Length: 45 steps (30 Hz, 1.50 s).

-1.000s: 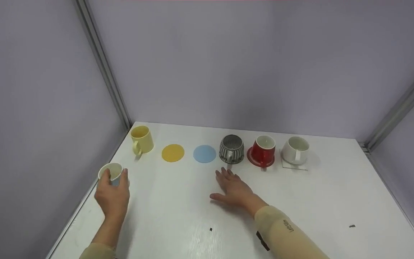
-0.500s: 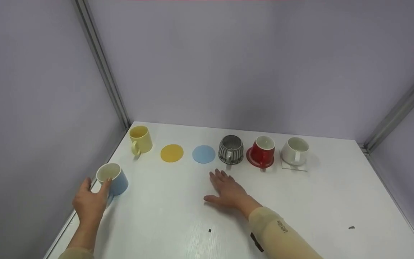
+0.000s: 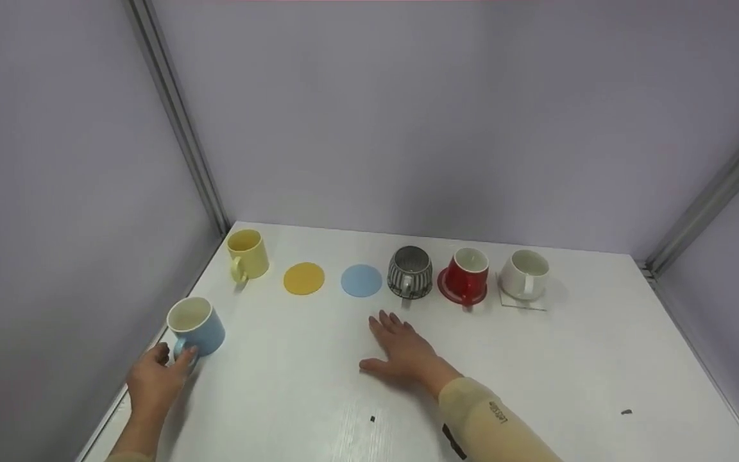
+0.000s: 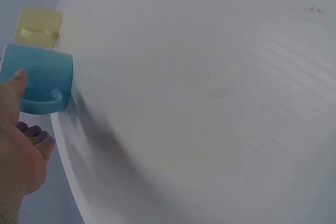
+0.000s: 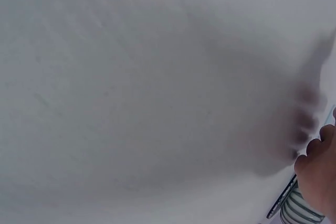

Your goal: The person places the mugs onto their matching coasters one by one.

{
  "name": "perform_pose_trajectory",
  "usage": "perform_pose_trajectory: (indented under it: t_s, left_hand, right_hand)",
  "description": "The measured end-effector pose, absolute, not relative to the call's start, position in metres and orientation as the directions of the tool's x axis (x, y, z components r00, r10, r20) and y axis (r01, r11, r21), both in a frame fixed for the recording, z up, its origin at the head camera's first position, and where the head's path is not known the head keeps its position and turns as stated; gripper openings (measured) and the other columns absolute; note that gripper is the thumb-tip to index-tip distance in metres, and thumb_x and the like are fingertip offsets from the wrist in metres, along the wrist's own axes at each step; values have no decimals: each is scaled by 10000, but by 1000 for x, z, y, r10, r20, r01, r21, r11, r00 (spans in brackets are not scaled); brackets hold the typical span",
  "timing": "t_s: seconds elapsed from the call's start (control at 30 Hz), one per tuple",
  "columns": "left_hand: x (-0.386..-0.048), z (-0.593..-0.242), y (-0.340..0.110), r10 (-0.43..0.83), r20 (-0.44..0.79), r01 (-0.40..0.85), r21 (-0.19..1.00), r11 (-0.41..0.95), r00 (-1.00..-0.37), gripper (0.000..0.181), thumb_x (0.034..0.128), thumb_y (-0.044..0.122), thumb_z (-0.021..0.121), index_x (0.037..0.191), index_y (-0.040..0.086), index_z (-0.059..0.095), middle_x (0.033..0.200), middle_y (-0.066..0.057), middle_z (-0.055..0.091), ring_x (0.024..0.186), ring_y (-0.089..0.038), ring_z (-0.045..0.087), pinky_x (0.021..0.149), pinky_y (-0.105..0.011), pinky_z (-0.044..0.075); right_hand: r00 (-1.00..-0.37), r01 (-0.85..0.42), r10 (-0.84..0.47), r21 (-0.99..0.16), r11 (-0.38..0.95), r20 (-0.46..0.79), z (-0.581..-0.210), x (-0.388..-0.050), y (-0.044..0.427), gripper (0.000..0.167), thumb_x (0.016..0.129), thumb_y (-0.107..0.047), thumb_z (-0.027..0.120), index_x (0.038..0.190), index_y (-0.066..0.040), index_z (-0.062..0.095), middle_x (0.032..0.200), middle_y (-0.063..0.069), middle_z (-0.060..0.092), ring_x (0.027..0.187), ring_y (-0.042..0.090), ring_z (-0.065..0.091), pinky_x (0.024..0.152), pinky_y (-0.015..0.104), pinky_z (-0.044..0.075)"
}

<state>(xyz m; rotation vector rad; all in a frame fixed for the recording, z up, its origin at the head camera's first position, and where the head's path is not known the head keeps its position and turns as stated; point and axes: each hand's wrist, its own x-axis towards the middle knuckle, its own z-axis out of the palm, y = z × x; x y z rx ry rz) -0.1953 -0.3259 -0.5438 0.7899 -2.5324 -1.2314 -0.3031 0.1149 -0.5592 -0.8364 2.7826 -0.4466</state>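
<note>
A light blue mug [image 3: 197, 328] stands at the table's left edge, its handle toward the person. Close by the handle is my left hand [image 3: 154, 383], with the thumb over the mug's side in the left wrist view. Its other fingers [image 4: 39, 137] lie beyond the handle, with a visible gap to it. My right hand [image 3: 401, 351] is spread palm down over the middle of the table, fingers extended, holding nothing. Ahead of it are a blue round coaster [image 3: 361, 281] and a grey striped mug [image 3: 410, 273] on a dark coaster.
A yellow mug [image 3: 248, 254] stands at the back left beside a yellow round coaster [image 3: 304, 278]. Farther right are a red mug [image 3: 467, 277] on a red saucer and a white mug [image 3: 525, 274] on a square coaster. Walls border the table at the back and sides.
My left hand has let go of the blue mug's rim and moved down and left to its handle. The mug now stands on the table. My right hand has shifted slightly left.
</note>
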Motion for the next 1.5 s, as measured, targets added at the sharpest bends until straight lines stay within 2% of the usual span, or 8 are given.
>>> perform_pose_trajectory:
  t_s: [0.13, 0.33, 0.5, 0.63, 1.0, 1.5]
  left_hand:
    - [-196, -551, -328, -553, -57, -385, 776, 499, -831, 729, 1023, 320, 719, 1475, -175, 434, 1462, -409, 481, 1385, -563, 462, 1085, -599, 447]
    - [-196, -556, -327, -557, -99, -406, 789, 461, -825, 708, 1042, 345, 698, 1489, -143, 447, 1450, -372, 525, 1379, -540, 486, 1091, -590, 446]
    - [-199, -556, -323, -571, -66, -386, 799, 461, -818, 613, 1058, 322, 674, 1439, -132, 519, 1396, -354, 584, 1339, -534, 531, 1057, -597, 472]
    - [-201, -554, -320, -572, -33, -364, 801, 475, -820, 558, 1065, 314, 658, 1400, -125, 572, 1357, -340, 620, 1318, -529, 552, 1067, -622, 449]
    - [-195, -556, -319, -568, 1, -331, 812, 480, -823, 487, 1087, 309, 628, 1346, -104, 635, 1303, -317, 663, 1217, -475, 615, 1030, -617, 459]
    - [-194, -559, -315, -576, 73, -271, 830, 488, -814, 460, 1103, 302, 603, 1292, -112, 667, 1219, -283, 715, 1118, -415, 679, 894, -482, 547]
  right_hand:
    - [-820, -493, -561, -357, 793, -113, -561, -300, 114, 946, 988, -698, 578, 1696, -165, 248, 1757, 93, 174, 1617, 307, 143, 1262, 528, 184]
    - [-805, -533, -587, -326, 781, -88, -565, -302, 113, 946, 991, -692, 557, 1688, -124, 262, 1748, 133, 199, 1609, 340, 171, 1263, 529, 189]
    - [-805, -536, -585, -302, 789, -99, -567, -306, 115, 961, 985, -718, 547, 1694, -143, 245, 1754, 119, 179, 1613, 330, 151, 1266, 519, 180]
    - [-806, -535, -582, -287, 795, -109, -567, -308, 116, 968, 984, -735, 538, 1695, -148, 244, 1758, 110, 164, 1616, 322, 137, 1267, 515, 175]
    - [-806, -525, -575, -281, 803, -139, -568, -307, 115, 970, 976, -757, 529, 1698, -176, 243, 1764, 86, 148, 1621, 297, 123, 1269, 509, 168]
    - [-809, -537, -577, -257, 804, -114, -569, -303, 115, 937, 1008, -740, 477, 1699, -158, 231, 1766, 101, 137, 1623, 306, 113, 1270, 515, 169]
